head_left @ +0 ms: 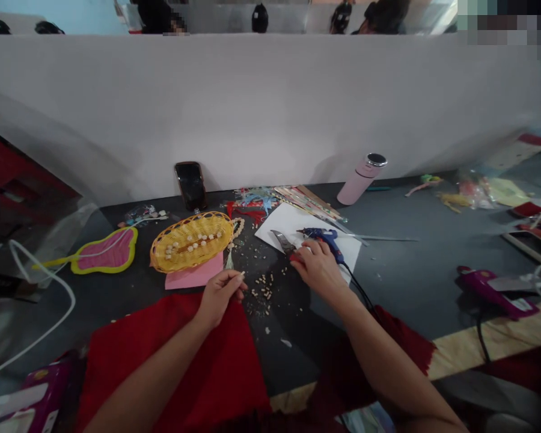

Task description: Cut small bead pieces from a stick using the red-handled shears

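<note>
My left hand [220,293] rests at the edge of a red cloth [171,367] and pinches a thin pale stick between its fingertips. My right hand [318,266] lies on a white paper sheet [293,224], its fingers curled over the red handles of a pair of scissors [283,242] whose blades point left. A blue glue gun [322,236] lies just beyond that hand, its black cord running back along my wrist. Small pale beads [265,287] are scattered on the dark table between my hands.
A yellow woven basket [190,242] holding beads sits on pink paper, with a pink-and-yellow fan [106,252] to its left. A phone [191,184] leans on the white partition. Coloured sticks [306,201], a pink bottle [361,178] and a purple glue gun [491,290] lie to the right.
</note>
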